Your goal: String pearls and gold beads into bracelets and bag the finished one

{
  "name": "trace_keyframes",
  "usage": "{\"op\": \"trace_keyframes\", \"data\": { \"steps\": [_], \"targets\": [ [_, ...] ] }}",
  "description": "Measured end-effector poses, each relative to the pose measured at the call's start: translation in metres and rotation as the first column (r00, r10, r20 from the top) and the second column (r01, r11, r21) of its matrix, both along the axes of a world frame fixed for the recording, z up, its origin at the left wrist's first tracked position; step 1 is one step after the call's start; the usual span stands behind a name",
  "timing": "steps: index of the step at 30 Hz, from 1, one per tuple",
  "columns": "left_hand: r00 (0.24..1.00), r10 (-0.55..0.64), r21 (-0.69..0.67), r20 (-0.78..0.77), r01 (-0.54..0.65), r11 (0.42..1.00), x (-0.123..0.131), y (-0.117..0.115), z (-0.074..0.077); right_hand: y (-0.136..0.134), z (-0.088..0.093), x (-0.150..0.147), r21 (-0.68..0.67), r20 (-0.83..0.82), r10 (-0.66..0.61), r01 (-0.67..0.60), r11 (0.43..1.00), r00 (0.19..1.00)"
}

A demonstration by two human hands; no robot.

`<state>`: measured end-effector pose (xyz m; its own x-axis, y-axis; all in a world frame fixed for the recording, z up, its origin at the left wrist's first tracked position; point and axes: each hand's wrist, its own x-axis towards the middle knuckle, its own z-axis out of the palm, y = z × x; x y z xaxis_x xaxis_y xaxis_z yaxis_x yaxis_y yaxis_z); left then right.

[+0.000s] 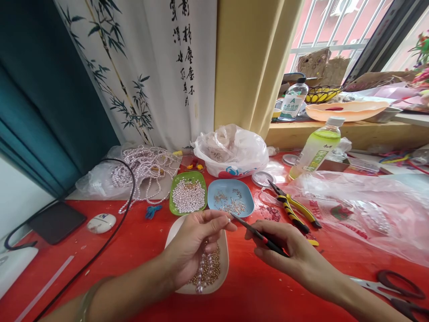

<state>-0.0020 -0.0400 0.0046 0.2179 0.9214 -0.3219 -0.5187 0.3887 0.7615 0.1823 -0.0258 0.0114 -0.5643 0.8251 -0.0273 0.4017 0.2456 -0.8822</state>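
Note:
My left hand [196, 239] hovers over a white dish [224, 273] of gold and pearl beads, its fingers pinched together at the tip on something tiny; a strand of pearls [203, 268] hangs below the palm. My right hand [288, 250] grips thin black-and-red pliers [254, 231], whose tip meets the left fingertips. Just beyond lie a blue dish [246, 194] with small metal pins and a green dish [174, 192] full of pearls.
Yellow-handled pliers [295, 210] lie right of the blue dish. Scissors [392, 290] sit at the lower right. Pearl strands [144, 167], plastic bags [231, 150], a green bottle [317, 150], a black cable [110, 237] and a dark tablet [55, 221] crowd the red table.

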Motion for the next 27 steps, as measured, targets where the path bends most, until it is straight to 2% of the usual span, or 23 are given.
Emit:
{"op": "trace_keyframes", "data": {
  "steps": [7, 12, 15, 19, 23, 27],
  "targets": [
    [0.999, -0.012, 0.030, -0.049, 0.014, 0.999, 0.0007, -0.0008, 0.0017, -0.0020, 0.0011, 0.0010, 0.028, -0.015, -0.015, 0.015, 0.999, 1.000],
    [0.969, 0.011, 0.204, -0.248, 0.042, 0.978, -0.0008, -0.0001, 0.0010, -0.0002, -0.0011, 0.0015, -0.033, -0.047, -0.017, 0.016, 0.999, 0.999],
    [0.909, 0.108, 0.322, -0.403, 0.031, 0.946, -0.0023, -0.0001, -0.0010, 0.0000, -0.0031, 0.0013, -0.053, -0.054, -0.036, 0.033, 0.998, 0.998],
    [0.820, 0.205, 0.394, -0.534, 0.027, 0.919, -0.0021, -0.0019, -0.0005, -0.0033, -0.0038, 0.0010, -0.039, -0.060, -0.057, 0.055, 0.998, 0.997],
    [0.742, 0.339, 0.512, -0.578, 0.006, 0.859, -0.0017, -0.0035, 0.0020, -0.0078, -0.0037, 0.0004, -0.060, -0.054, -0.058, 0.054, 0.997, 0.997],
    [0.717, 0.418, 0.620, -0.558, 0.026, 0.784, -0.0037, -0.0039, 0.0017, -0.0086, -0.0032, -0.0012, -0.066, -0.042, -0.046, 0.043, 0.997, 0.998]
  ]
}}
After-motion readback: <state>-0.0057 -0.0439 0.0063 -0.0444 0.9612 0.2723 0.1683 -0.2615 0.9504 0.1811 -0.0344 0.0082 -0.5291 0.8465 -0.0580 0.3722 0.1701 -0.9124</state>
